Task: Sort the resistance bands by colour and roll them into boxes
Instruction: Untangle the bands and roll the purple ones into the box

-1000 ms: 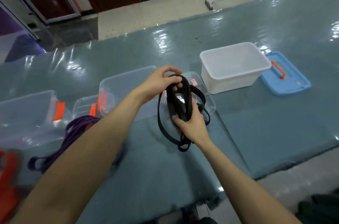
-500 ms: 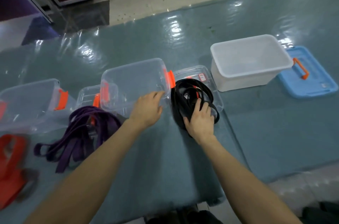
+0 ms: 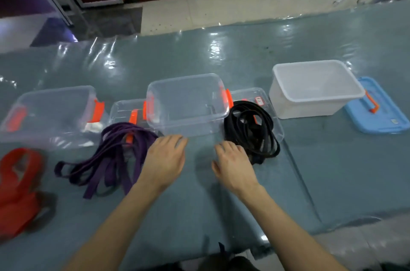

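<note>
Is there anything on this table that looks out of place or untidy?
Yes. The black bands lie in a loose tangle on a clear lid, not in a box. The purple bands sprawl unrolled over a second lid and the table. The clear box between them looks empty.

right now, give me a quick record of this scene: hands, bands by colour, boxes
left hand: open, holds nothing, at the front of the middle clear box
right hand: open, holds nothing, beside the black bands
black bands: heaped on a clear lid, right of that box
purple bands: heaped left of that box
red bands: far left on the table
boxes: left clear box, middle clear box, white box; no bands inside
blue lid: right of white box
</note>
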`<move>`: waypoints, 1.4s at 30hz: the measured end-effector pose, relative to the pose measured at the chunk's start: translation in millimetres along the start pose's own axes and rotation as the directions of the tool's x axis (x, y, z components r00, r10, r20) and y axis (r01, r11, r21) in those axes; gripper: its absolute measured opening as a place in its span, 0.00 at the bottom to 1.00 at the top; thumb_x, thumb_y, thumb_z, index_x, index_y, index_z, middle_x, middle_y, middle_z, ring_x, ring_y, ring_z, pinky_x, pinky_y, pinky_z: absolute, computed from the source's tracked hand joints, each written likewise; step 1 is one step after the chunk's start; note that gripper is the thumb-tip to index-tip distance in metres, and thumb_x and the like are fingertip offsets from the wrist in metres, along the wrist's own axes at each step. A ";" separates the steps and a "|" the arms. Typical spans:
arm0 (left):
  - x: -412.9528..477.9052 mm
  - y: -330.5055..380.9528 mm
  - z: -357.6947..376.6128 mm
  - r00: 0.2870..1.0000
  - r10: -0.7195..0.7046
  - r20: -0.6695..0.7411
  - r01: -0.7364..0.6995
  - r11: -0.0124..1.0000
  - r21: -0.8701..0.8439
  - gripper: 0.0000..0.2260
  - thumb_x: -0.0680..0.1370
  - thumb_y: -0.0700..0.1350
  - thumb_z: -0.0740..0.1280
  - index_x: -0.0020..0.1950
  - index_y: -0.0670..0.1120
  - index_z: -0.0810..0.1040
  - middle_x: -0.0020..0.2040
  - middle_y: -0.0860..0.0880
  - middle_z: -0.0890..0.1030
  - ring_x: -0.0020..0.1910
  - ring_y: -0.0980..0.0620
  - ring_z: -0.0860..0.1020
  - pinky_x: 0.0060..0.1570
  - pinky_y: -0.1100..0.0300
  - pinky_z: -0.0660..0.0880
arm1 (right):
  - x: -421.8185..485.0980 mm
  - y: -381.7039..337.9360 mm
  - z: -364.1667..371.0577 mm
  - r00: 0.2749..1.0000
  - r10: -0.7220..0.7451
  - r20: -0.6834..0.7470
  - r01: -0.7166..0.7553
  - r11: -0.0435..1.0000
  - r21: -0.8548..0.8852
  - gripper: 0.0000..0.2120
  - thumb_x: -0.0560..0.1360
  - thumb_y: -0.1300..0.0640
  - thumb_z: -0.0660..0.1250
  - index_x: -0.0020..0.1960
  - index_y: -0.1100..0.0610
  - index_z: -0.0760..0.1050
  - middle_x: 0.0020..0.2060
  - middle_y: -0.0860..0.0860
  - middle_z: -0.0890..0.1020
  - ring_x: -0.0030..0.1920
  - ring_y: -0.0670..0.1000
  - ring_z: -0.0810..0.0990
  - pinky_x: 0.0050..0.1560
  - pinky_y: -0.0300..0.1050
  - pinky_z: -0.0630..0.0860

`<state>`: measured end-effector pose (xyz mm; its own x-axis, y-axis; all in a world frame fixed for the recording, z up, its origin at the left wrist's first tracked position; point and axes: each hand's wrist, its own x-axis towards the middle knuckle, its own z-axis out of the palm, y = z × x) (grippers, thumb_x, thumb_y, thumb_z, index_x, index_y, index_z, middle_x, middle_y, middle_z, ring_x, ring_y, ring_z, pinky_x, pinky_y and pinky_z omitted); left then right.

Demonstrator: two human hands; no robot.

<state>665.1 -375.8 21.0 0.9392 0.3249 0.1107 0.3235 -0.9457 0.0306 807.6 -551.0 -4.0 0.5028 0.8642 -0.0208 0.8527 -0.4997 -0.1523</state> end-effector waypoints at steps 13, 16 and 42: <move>-308.4 -307.6 -15.5 0.853 -0.501 0.145 0.487 0.865 0.124 0.16 0.74 0.49 0.71 0.59 0.44 0.84 0.56 0.42 0.84 0.56 0.37 0.83 0.55 0.44 0.80 | 69.9 -395.5 73.1 0.879 -0.460 0.129 0.461 0.887 0.020 0.23 0.81 0.42 0.63 0.68 0.56 0.74 0.64 0.54 0.78 0.67 0.59 0.75 0.68 0.56 0.69; -375.2 -372.8 -19.4 0.785 -0.572 0.236 0.563 0.819 0.111 0.27 0.71 0.55 0.77 0.67 0.44 0.81 0.66 0.42 0.82 0.67 0.37 0.80 0.65 0.43 0.77 | 79.1 -477.2 92.9 0.826 -0.534 0.181 0.538 0.842 0.031 0.39 0.74 0.34 0.70 0.76 0.55 0.69 0.71 0.55 0.74 0.74 0.59 0.71 0.74 0.59 0.66; -389.9 -457.6 -11.1 0.907 -0.321 0.273 0.391 0.883 -0.261 0.71 0.54 0.72 0.83 0.89 0.53 0.52 0.88 0.50 0.58 0.88 0.48 0.53 0.86 0.41 0.48 | 130.4 -580.2 67.3 0.780 -0.533 0.328 0.448 0.841 0.303 0.18 0.65 0.55 0.77 0.54 0.50 0.79 0.46 0.51 0.87 0.48 0.58 0.85 0.45 0.45 0.74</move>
<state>149.6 -69.9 -25.2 0.7794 0.5998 -0.1808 0.6226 -0.7097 0.3298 368.9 -144.4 15.1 -0.1091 0.9596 -0.2592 0.8995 -0.0157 -0.4366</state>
